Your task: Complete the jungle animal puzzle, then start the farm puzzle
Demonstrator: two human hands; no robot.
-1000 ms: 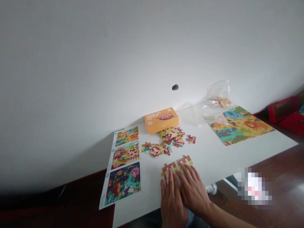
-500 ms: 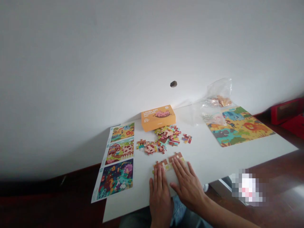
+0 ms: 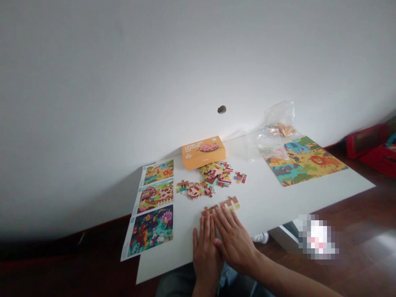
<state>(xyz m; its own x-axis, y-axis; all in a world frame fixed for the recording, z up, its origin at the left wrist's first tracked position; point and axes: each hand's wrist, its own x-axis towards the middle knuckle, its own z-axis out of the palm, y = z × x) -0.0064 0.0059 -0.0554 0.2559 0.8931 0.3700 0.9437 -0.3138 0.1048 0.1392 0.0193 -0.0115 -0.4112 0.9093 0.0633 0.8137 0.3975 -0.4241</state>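
Near the table's front edge lies a short strip of puzzle pieces (image 3: 232,203), brown with a white fence. My left hand (image 3: 206,247) rests flat, its fingertips on the strip's left end. Flat too, my right hand (image 3: 234,239) touches the middle of the strip, its thumb over my left hand. The fingers hide part of the strip. Beyond it sits a heap of loose puzzle pieces (image 3: 216,171), with a cow piece (image 3: 194,190) at its left and a separate piece (image 3: 240,177) to the right.
An orange puzzle box (image 3: 204,152) stands behind the heap by the wall. On the left lies a sheet of three printed pictures (image 3: 150,229). At right are an animal puzzle (image 3: 306,161) and a clear plastic bag (image 3: 278,123) with pieces inside.
My right hand has slid left along the strip, against my left hand, baring the strip's right end. The view has shifted slightly.
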